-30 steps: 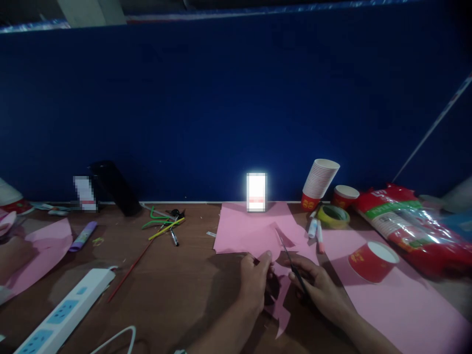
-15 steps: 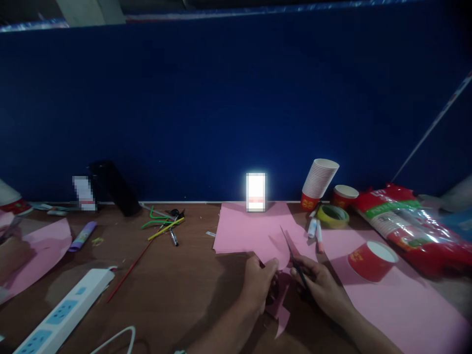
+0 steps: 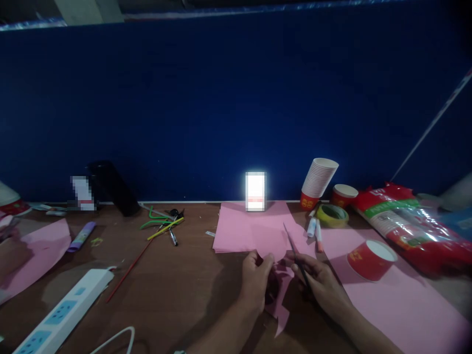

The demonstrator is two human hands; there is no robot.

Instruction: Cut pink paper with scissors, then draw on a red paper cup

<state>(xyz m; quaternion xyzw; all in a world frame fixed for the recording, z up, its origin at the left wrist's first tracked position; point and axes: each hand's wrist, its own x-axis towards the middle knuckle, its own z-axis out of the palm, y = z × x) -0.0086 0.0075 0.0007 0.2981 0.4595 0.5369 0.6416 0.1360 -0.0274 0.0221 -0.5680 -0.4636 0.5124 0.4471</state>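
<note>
My left hand is closed on a piece of pink paper, thumb on top, with a cut strip hanging below toward the table. My right hand grips a pair of dark scissors, blades pointing up and away from me beside the paper. Whether the blades are apart is hard to see. Just beyond my hands lies a stack of pink paper. The exact outline of the held piece is partly hidden by my fingers.
On the right are a red paper cup, pink sheet, tape roll, markers, stacked cups and a red plastic bag. Leftward are pipe cleaners, a power strip and another person's hand.
The scissors have shifted slightly right, away from the paper's edge. The held pink piece has turned a little in my left hand, and its cut strip shows more between my hands.
</note>
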